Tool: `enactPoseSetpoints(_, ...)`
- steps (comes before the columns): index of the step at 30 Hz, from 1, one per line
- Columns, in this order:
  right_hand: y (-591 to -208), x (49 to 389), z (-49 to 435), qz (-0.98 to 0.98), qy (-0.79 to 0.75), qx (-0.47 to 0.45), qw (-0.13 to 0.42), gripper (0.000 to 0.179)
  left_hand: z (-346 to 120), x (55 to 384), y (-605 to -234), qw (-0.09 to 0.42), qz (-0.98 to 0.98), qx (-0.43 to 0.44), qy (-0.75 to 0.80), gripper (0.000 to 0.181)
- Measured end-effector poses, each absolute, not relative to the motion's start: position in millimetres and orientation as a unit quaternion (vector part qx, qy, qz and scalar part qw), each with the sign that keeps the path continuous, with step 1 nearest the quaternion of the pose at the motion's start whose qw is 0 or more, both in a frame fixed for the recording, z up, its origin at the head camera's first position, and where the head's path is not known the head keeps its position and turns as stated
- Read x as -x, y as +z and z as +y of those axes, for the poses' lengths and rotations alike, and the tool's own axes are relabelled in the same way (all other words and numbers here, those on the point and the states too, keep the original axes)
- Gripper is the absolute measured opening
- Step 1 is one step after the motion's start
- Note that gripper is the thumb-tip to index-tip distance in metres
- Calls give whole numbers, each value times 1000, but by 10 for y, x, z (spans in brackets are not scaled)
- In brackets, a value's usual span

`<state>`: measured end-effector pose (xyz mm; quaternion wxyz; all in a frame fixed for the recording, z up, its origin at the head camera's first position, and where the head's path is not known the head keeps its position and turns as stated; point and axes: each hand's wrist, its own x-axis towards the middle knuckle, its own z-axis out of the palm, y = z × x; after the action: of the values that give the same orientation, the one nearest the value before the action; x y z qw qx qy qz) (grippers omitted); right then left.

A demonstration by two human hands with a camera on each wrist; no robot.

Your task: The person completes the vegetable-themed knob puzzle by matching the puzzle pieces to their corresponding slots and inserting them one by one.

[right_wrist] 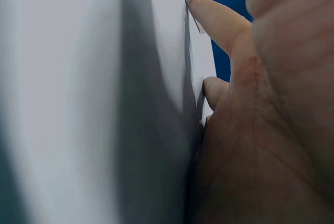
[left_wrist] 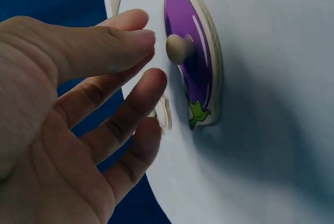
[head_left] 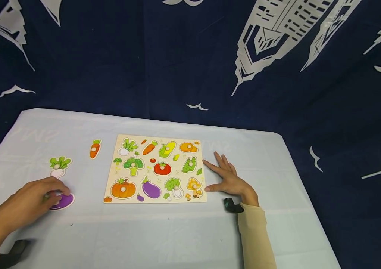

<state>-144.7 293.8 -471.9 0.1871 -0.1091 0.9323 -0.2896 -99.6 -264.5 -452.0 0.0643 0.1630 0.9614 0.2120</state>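
Observation:
On the left of the table lies a purple eggplant puzzle piece (head_left: 66, 201) with a round wooden knob (left_wrist: 177, 49). My left hand (head_left: 37, 196) hovers over it, thumb and fingers (left_wrist: 141, 44) loosely bent just beside the knob, with a gap in the left wrist view. Just beyond that hand is a white radish piece (head_left: 59, 164) with green leaves. A wooden vegetable puzzle board (head_left: 180, 183) lies flat in the middle. At its right edge, my right hand (head_left: 228, 179) rests with fingers spread, its thumb and index finger touching the board.
A small carrot piece (head_left: 94, 148) lies left of the board. Several knobbed pieces sit in the board, among them a pumpkin (head_left: 118, 192) and a tomato (head_left: 158, 171). The white-covered table (head_left: 143, 235) ends at a dark blue patterned cloth (head_left: 177, 74).

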Motion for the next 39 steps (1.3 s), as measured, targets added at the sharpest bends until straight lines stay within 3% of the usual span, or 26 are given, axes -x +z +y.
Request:
enactPoseSetpoints(8, -4712, 1442, 2937, 932, -288, 108, 191, 102, -2686, 957, -4598, 35, 958, -193, 211, 30)
enactPoseSetpoints(19, -4701, 1446, 2939, 934, -285, 113, 184, 102, -2702, 940, -4586, 64, 962, -167, 208, 24)
enactPoseSetpoints(28, -4728, 1445, 2943, 935, -283, 111, 184, 102, -2737, 881, -4677, -1, 957, -195, 216, 34)
enactPoseSetpoints(33, -4734, 1442, 2947, 934, -285, 110, 184, 101, -2736, 886, -4673, 29, 960, -182, 212, 31)
enactPoseSetpoints(39, -4723, 1436, 2949, 935, -282, 111, 183, 101, -2730, 881, -4676, 23, 961, -185, 206, 31)
